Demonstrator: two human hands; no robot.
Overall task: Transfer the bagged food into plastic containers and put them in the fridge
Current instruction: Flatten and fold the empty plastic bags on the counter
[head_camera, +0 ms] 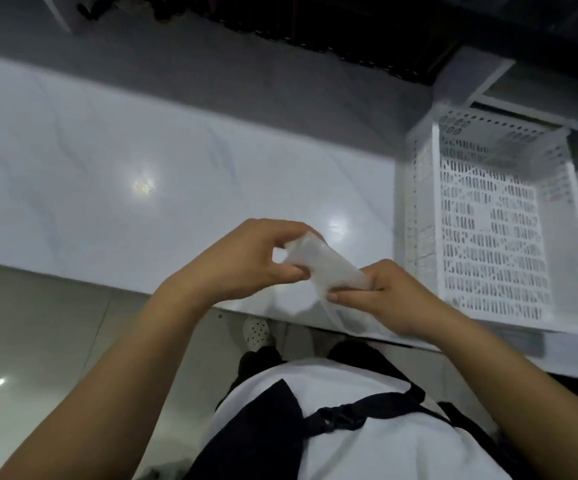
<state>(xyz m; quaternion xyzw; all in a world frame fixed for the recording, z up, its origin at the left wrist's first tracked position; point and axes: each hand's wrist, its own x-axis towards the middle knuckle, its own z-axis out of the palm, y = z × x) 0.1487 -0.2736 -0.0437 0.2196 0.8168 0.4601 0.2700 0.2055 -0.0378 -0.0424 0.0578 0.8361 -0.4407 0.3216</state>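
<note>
Both my hands hold a small clear plastic bag (318, 265) above the near edge of the white counter (125, 174). My left hand (246, 258) pinches the bag's upper end between thumb and fingers. My right hand (381, 292) grips its lower end, and loose film hangs below that hand. What the bag holds cannot be made out. No plastic container or fridge is in view.
A white perforated plastic crate (488, 220) stands on the counter at the right, with nothing visible inside. A dark shelf with dark items (315, 26) runs along the back. Pale floor tiles (38, 323) and my shoe (256, 330) show below the counter edge.
</note>
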